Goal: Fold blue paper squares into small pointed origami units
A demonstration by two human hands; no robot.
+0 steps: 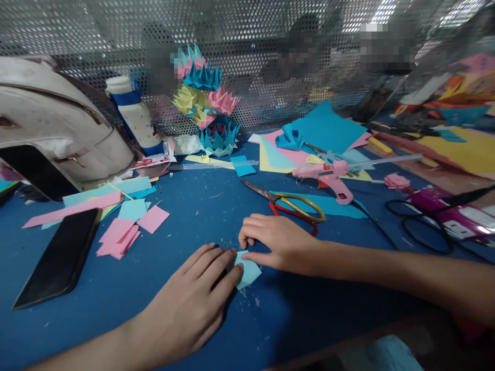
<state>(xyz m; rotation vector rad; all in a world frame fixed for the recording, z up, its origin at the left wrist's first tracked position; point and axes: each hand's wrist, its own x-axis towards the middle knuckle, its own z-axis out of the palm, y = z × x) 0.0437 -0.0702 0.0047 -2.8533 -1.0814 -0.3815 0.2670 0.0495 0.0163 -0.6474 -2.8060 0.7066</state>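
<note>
Paper [249,272] held down by left hand [195,296] and right hand [280,239] on tabletop [116,293]; uneven thumb pressure could skew it.

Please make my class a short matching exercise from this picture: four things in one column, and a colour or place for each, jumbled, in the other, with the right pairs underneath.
Things
1. Glue gun
2. Scissors
3. Bottle
4. Light-blue paper piece in the picture's lower middle

Colours and places
A. Next to the pale bag
B. Touched by the left hand and the right hand
C. One handle yellow, the other red
D. Pink, right of centre

Right pairs: 1-D, 2-C, 3-A, 4-B
</note>
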